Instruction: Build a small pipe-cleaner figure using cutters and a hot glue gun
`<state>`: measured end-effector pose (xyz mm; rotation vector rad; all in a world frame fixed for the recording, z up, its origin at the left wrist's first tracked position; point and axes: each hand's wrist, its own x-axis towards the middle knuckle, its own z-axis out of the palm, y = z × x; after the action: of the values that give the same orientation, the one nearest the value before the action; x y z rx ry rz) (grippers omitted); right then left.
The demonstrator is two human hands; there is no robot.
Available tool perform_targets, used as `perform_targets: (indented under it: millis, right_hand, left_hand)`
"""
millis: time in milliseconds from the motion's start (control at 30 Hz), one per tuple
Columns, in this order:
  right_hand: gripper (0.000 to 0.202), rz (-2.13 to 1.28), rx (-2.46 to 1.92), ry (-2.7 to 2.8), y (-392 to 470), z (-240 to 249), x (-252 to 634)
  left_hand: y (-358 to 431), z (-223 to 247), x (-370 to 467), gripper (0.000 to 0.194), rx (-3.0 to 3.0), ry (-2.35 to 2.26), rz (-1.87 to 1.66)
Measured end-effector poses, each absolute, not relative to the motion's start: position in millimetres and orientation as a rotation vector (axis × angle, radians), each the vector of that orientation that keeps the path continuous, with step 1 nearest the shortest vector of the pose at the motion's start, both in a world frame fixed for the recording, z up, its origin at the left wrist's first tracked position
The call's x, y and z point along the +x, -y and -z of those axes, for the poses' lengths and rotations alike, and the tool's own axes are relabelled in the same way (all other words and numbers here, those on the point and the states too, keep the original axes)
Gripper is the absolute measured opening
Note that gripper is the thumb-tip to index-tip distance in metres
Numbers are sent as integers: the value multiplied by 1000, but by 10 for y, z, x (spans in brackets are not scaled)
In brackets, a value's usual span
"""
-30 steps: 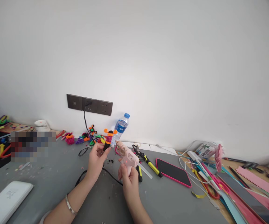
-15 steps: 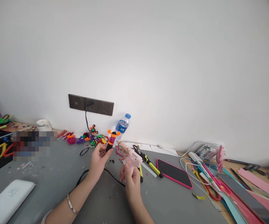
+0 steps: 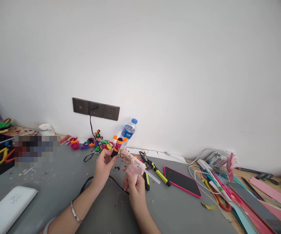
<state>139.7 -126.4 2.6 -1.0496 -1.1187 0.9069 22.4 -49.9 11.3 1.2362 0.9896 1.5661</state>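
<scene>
I am pinching a small black, orange and magenta pipe-cleaner figure point(image 3: 119, 144) in my left hand point(image 3: 103, 165), thumb and fingers closing on its black lower end. The figure is standing nearly upright above the grey tabletop point(image 3: 169, 211), its top leaning slightly right, with its orange curls sticking out at either side. My right hand point(image 3: 135, 190) is wrapping around the handle of a pink hot glue gun point(image 3: 136, 166), fingers curling closed. The gun's nozzle is pointing at the figure from just beside it; I cannot tell whether they are touching. A translucent glue stick point(image 3: 153, 177) is jutting from the gun's rear. Beyond my hands, a water bottle point(image 3: 128, 131) is standing near the wall, and yellow-handled pliers point(image 3: 161, 174) are lying to the gun's right.
</scene>
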Motion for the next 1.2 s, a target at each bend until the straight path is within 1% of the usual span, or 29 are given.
perform_targets:
  millis: [400, 700, 1200]
  right_hand:
    - [49, -906, -1091, 1127, 1266, -35, 1398]
    - [50, -887, -1130, 1115, 1262, -12, 1387]
    - [47, -862, -1138, 1135, 1282, -11, 1389]
  left_hand:
    - [510, -140, 225, 35, 1226, -984, -1583]
    - [493, -100, 217, 33, 1224, -945, -1529]
    - [511, -145, 217, 35, 1235, -1000, -1546]
